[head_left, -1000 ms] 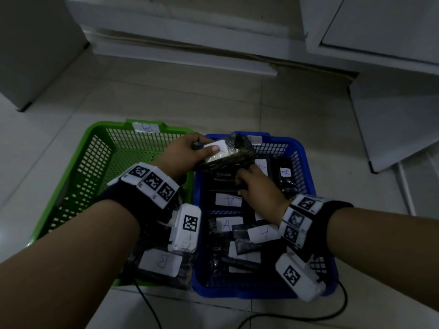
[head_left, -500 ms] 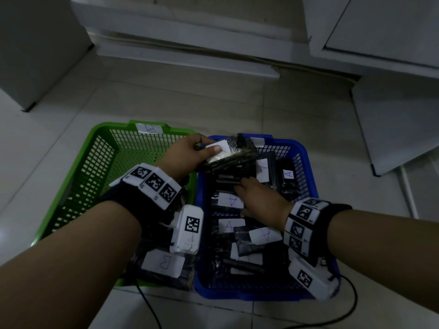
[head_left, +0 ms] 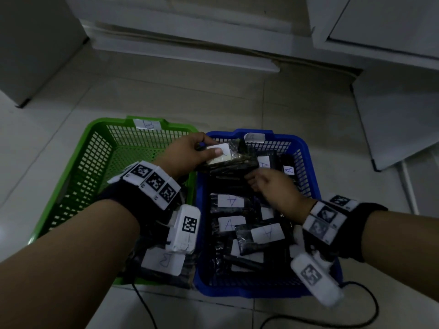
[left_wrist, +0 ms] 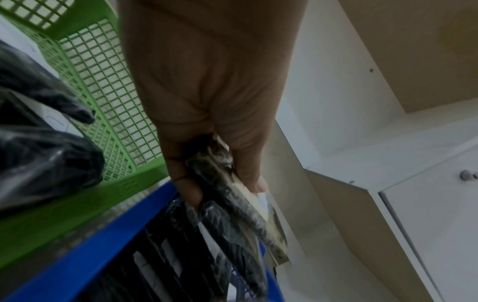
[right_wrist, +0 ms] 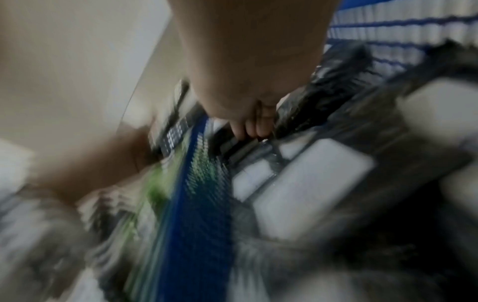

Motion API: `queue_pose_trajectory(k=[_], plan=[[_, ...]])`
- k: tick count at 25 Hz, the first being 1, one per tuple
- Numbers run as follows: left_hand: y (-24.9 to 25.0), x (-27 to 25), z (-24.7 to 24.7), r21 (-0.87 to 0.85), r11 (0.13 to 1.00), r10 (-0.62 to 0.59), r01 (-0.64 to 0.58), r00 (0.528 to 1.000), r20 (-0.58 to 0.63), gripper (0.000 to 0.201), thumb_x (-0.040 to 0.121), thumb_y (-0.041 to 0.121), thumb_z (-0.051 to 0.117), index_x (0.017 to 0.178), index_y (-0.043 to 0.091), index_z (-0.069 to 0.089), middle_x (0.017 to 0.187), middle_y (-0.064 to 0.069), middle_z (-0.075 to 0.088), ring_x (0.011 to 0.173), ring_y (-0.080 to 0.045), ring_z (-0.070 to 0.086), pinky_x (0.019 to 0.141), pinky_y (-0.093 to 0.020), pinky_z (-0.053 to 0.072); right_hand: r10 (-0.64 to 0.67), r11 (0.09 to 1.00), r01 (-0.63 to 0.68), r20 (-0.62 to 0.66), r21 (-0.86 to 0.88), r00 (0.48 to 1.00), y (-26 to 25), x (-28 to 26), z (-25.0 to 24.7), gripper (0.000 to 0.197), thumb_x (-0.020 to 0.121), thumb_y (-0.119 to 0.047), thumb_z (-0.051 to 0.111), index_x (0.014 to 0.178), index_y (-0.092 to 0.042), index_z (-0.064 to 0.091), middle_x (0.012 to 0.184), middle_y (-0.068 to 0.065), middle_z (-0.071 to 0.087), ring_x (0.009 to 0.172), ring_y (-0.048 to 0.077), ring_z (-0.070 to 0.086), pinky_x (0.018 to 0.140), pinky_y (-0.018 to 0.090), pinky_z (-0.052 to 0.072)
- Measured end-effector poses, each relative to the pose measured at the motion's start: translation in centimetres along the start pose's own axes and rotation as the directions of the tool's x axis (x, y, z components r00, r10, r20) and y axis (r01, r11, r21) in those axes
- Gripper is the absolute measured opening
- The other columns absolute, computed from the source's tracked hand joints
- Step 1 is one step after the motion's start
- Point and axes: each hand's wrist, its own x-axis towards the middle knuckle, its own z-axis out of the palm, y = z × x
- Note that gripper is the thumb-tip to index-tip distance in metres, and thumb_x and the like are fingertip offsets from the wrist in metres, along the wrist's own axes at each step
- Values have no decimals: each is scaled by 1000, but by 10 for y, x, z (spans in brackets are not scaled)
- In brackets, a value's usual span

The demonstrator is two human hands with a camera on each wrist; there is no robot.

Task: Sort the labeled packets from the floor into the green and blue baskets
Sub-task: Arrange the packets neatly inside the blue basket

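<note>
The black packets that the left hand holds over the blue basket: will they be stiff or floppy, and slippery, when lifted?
Probably somewhat floppy: the stack of packets sags past the left hand in the left wrist view. The wrapping looks glossy and crinkled, so packets may slide against each other; the thumb pressing on the white label likely helps. They seem light, since one hand carries several.

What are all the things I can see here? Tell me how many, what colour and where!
green basket: one, green, on the floor at left, tag marked B on its far rim.
blue basket: one, blue, touching the green basket's right side, tag on its far rim.
A packets: several, black with white labels, lying in the blue basket.
B packet: one showing, black with a white label, near end of the green basket.
stack: a few black packets, over the blue basket's far end.
cable: one, black, on the floor.
left hand: holds the stack.
right hand: over the A packets; grip unclear.
</note>
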Motion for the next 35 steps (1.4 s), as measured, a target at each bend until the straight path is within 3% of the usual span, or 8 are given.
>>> queue_pose_trajectory(k=[4,9,14,17,20,26,30,35], plan=[[6,-5,9,113,993,2,-12,996,90,23,82,23,70,101,12,67,97,-8,70,83,-22,70,64,-27,60,201,686,-216,105,695,974,-7,-4,-9,28,98,-18,46,123,-7,52,118,15,63,100,28,63,73,32,56],[7,-3,8,236,967,99,-91,995,-21,20,86,24,66,104,17,68,98,-4,69,77,-9,63,57,-10,51,294,891,-237,-93,388,951,5,-1,-1,31,88,-12,62,115,-7,46,113,16,59,78,30,63,65,38,54],[6,-5,2,209,975,52,-80,990,134,34,84,16,67,117,21,60,108,3,63,92,-9,62,77,-15,54,341,831,-285,-33,477,939,7,-3,16,19,83,8,60,97,-3,53,110,19,55,99,30,61,82,35,57],[4,-6,4,345,933,15,-98,971,237,60,70,11,80,123,24,55,116,4,59,99,-12,60,81,-16,47,122,988,-128,-77,-81,990,7,-4,10,28,79,-1,68,106,-5,61,100,13,62,89,22,61,70,23,50],[4,-7,8,544,819,59,-182,970,236,62,69,19,81,125,25,54,117,5,48,101,-9,52,84,-16,39,-24,894,45,53,-446,998,7,0,3,39,84,-4,59,123,-7,59,113,11,60,101,24,58,78,18,39],[2,-10,21,690,655,148,-308,948,283,57,62,54,78,110,29,60,111,7,60,109,-15,52,93,-33,47,192,954,-191,19,229,981,-2,-9,-6,25,96,-15,46,119,-11,53,100,8,64,86,24,66,68,29,56],[5,-13,23,852,409,133,-327,945,299,55,66,61,70,108,29,56,109,3,62,109,-20,48,89,-35,40,7,996,-7,-2,-83,1000,2,-24,-8,12,89,-7,53,100,-12,53,86,9,67,77,21,65,64,29,51],[3,-13,19,897,349,150,-272,961,233,52,71,60,66,110,27,52,116,3,61,111,-22,49,95,-40,36,-109,874,201,225,-443,968,0,-28,-8,31,89,-7,48,107,-22,68,95,-1,56,85,8,49,71,18,37]])
